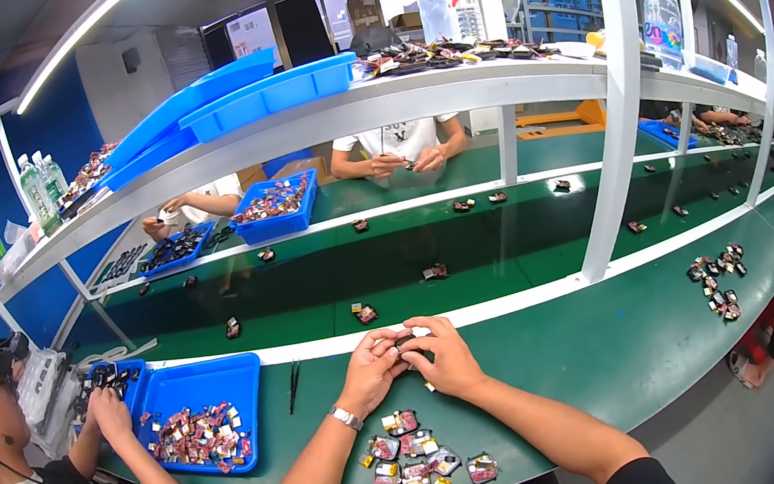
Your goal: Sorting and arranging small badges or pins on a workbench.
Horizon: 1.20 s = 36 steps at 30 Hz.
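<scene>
Gripping a small black casing, both hands meet; tweezers, blue tray leftward; circuit modules between forearms.

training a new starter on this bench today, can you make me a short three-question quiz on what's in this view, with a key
1. What do the left hand and right hand hold together?
2. Where do the slim black tweezers lie?
A) In a blue plastic tray
B) On the smooth green bench, left of the left hand
C) On the white raised shelf
3. Fill in: the shiny silver-coloured wristband is on the ____ wrist.

Key
1. One small black piece, partly hidden
2. B
3. left
</scene>
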{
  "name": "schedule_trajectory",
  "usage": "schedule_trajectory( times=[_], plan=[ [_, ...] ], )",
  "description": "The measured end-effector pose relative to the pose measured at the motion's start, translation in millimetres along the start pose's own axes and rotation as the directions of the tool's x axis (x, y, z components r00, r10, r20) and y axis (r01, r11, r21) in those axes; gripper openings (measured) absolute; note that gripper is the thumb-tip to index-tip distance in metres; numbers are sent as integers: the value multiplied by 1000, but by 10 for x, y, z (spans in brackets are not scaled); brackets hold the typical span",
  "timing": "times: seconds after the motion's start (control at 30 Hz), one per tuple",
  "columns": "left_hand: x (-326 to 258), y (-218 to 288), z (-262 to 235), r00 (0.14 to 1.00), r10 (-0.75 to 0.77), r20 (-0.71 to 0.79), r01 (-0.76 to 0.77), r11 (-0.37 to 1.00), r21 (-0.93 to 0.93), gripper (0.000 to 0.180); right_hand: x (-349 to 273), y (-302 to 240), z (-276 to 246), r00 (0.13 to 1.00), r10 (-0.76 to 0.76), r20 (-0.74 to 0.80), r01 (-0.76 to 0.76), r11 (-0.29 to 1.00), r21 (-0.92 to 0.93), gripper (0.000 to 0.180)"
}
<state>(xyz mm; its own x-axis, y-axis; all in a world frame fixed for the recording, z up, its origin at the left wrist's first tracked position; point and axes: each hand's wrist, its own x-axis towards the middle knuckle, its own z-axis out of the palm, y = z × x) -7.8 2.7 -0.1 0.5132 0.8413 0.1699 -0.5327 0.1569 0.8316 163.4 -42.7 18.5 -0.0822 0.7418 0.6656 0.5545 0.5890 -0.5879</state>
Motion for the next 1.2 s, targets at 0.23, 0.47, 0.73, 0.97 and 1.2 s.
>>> schedule_trajectory(
  times=[0.23, 0.47, 0.73, 0.97, 1.2],
  plan=[
    [-4, -18, -46, 1000, -4, 15, 4, 1000, -12, 25, -1, 2, -3, 998, 53, 35, -54, 998, 19, 16],
    [-17, -10, 17, 1000, 6, 14, -7, 1000, 6, 27, 21, 11, -20, 1000, -1, 21, 1, 999, 37, 18],
    [-18, 19, 3, 999, -30, 41, 31, 999, -15, 32, 3, 28, -54, 997, 7, 81, -13, 998, 65, 19],
    [-20, 29, 9, 1000, -11, 13, 12, 1000, -13, 32, 10, 22, -82, 991, 29, 130, -40, 996, 83, 25],
    [-15, 7, -28, 999, -36, -40, 36, 999, 15, 31, 90, 29, -86, 996, -82, -38, 83, 996, 35, 12]
  ],
)
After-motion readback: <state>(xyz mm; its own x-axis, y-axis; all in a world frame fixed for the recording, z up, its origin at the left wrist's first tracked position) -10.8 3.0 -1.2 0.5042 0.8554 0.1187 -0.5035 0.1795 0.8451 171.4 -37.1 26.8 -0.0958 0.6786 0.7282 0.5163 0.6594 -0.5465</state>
